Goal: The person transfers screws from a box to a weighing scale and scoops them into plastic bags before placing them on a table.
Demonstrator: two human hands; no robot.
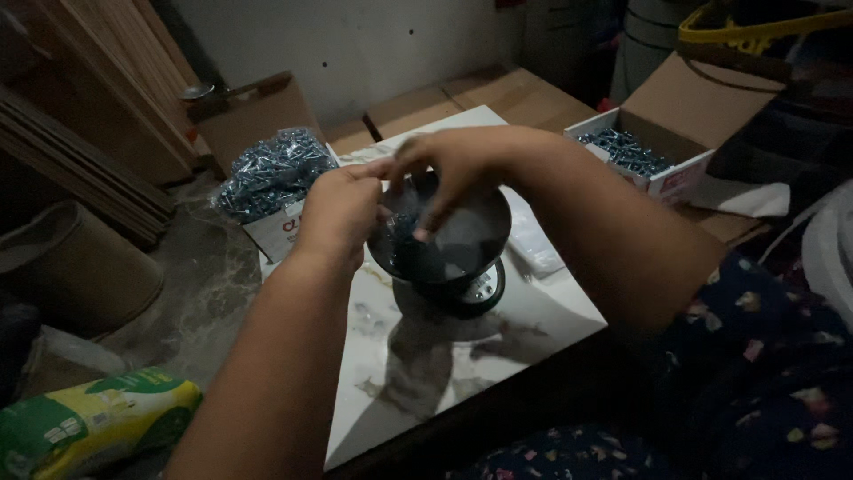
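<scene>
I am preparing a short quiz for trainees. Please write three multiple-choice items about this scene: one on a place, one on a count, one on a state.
1. Where does the kitchen scale stand?
A. on the white marbled tile
B. on the floor
C. inside a carton

2. How many open cartons of screws show?
A. one
B. two
C. four

3. The hands are
A. flat on the tile
B. above the scale's dark bowl
C. inside a carton

Answers: 1 A, its base sits on the tile; 2 B, one at each side; 3 B, both hang over the bowl.
</scene>
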